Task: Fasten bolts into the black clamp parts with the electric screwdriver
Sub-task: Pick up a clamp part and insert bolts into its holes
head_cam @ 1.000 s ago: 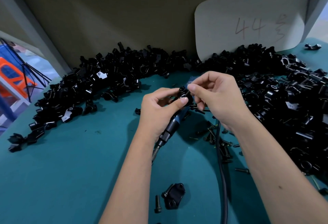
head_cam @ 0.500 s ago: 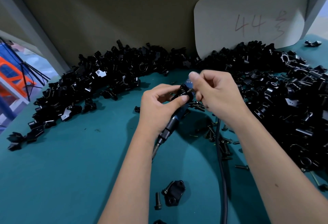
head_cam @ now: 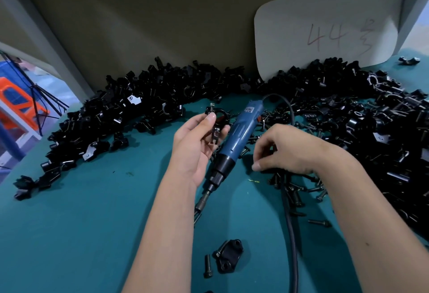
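Observation:
My left hand [head_cam: 195, 148] holds a black clamp part [head_cam: 217, 120] with a ring-shaped top, pinched between thumb and fingers just above the table. The blue electric screwdriver [head_cam: 241, 134] lies on the teal table [head_cam: 69, 234] right beside that hand, its bit pointing toward me. No hand holds it. To its right, my right hand [head_cam: 290, 151] hangs palm down with fingers curled over a scatter of loose black bolts [head_cam: 294, 188]. Whether it pinches a bolt is hidden.
Heaps of black clamp parts curve along the back wall [head_cam: 139, 106] and fill the right side [head_cam: 383, 130]. The screwdriver's black cable [head_cam: 291, 234] runs toward me. A flat black plate [head_cam: 228, 258] and a single bolt [head_cam: 207, 266] lie near the front. A white card [head_cam: 325, 25] leans on the wall.
My right hand has let go of the clamp part and dropped to the right, down over the loose bolts. My left hand keeps the clamp, and the screwdriver now lies uncovered.

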`<state>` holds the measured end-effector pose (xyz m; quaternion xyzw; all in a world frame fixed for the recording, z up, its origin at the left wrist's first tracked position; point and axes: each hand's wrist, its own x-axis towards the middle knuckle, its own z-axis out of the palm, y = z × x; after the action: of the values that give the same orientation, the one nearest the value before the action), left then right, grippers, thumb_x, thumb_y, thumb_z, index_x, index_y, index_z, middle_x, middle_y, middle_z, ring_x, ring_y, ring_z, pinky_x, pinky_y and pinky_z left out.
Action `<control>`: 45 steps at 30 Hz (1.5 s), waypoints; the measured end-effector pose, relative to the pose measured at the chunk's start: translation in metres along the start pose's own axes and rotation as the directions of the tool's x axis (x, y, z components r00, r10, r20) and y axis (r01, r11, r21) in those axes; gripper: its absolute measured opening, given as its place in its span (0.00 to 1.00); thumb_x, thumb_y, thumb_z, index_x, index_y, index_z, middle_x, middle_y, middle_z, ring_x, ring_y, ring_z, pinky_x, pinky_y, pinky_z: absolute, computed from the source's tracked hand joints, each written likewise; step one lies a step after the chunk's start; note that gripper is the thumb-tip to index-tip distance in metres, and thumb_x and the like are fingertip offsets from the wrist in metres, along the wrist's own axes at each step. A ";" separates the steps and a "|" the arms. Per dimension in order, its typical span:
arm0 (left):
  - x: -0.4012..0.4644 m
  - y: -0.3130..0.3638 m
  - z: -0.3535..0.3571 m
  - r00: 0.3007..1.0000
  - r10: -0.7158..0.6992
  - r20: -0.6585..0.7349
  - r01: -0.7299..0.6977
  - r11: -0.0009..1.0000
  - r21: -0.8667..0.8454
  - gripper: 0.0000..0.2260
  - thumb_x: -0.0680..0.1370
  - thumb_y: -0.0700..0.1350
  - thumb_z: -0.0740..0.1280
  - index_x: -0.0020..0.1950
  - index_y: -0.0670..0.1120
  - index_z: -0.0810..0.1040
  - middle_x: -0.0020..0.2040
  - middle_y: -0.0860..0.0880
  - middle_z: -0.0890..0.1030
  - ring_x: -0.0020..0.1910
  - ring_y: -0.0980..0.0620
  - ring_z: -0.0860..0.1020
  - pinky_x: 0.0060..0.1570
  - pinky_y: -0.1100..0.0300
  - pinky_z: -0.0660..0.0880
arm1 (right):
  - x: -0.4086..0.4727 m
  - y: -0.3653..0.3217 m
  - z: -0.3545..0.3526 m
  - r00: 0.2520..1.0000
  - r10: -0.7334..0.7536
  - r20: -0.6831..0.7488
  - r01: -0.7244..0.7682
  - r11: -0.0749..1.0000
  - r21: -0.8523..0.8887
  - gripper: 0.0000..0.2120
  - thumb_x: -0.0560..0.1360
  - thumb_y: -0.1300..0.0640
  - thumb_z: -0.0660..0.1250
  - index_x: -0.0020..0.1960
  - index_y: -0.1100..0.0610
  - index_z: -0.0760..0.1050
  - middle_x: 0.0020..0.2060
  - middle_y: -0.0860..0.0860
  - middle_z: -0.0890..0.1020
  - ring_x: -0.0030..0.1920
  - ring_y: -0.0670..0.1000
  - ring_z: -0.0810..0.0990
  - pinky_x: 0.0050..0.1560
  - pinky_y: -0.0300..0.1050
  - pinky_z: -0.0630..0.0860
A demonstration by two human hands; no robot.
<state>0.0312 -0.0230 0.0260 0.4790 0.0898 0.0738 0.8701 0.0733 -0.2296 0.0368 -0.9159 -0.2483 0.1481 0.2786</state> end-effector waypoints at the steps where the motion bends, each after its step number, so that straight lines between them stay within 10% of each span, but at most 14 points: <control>1: 0.000 -0.001 0.000 1.000 -0.001 0.006 0.001 1.000 0.007 0.05 0.78 0.37 0.73 0.51 0.43 0.80 0.40 0.49 0.85 0.43 0.48 0.86 0.48 0.61 0.83 | 0.000 0.001 0.000 0.998 -0.006 -0.059 0.009 0.999 0.053 0.06 0.73 0.51 0.80 0.39 0.48 0.84 0.35 0.41 0.85 0.34 0.39 0.81 0.34 0.30 0.72; 8: -0.001 -0.004 0.006 0.996 0.028 0.085 -0.033 0.998 0.053 0.16 0.66 0.34 0.77 0.51 0.41 0.80 0.40 0.43 0.83 0.37 0.49 0.84 0.39 0.61 0.81 | 0.004 -0.017 0.002 0.850 0.107 -0.516 0.338 0.640 0.690 0.06 0.80 0.67 0.69 0.51 0.61 0.84 0.36 0.59 0.84 0.32 0.52 0.84 0.31 0.40 0.78; 17: -0.002 -0.007 0.008 0.983 0.029 0.181 -0.044 0.995 0.084 0.15 0.65 0.34 0.78 0.50 0.42 0.82 0.39 0.44 0.83 0.36 0.50 0.84 0.39 0.61 0.82 | 0.008 -0.033 0.013 0.723 0.143 -0.676 0.434 0.667 0.605 0.04 0.73 0.58 0.79 0.44 0.53 0.85 0.36 0.51 0.87 0.38 0.50 0.87 0.31 0.38 0.76; 30: -0.004 -0.004 0.008 0.976 0.011 0.216 -0.037 0.992 0.117 0.14 0.66 0.35 0.79 0.49 0.43 0.82 0.38 0.45 0.83 0.36 0.50 0.84 0.39 0.61 0.82 | 0.012 -0.030 0.019 0.733 0.048 -0.679 0.415 0.758 0.502 0.06 0.73 0.58 0.80 0.41 0.52 0.84 0.35 0.46 0.85 0.36 0.44 0.82 0.34 0.37 0.77; 40: -0.006 -0.002 0.013 0.961 -0.031 0.276 0.030 1.000 0.006 0.11 0.71 0.34 0.75 0.50 0.43 0.81 0.40 0.45 0.83 0.36 0.52 0.83 0.40 0.64 0.81 | 0.006 -0.036 0.013 0.883 0.056 -0.467 0.390 0.468 0.793 0.06 0.81 0.58 0.71 0.50 0.55 0.87 0.45 0.51 0.86 0.44 0.51 0.82 0.46 0.57 0.79; 45: -0.006 -0.006 0.017 0.957 -0.011 0.291 -0.003 0.999 0.047 0.10 0.71 0.34 0.75 0.49 0.43 0.81 0.40 0.47 0.83 0.38 0.53 0.83 0.43 0.64 0.81 | 0.008 -0.043 0.016 0.821 0.166 -0.546 0.429 0.451 0.782 0.11 0.74 0.58 0.78 0.37 0.55 0.78 0.33 0.53 0.81 0.32 0.46 0.77 0.33 0.39 0.74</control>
<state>0.0294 -0.0415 0.0309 0.5047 -0.0365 -0.0013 0.8625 0.0571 -0.1878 0.0479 -0.6125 -0.1176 -0.0391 0.7807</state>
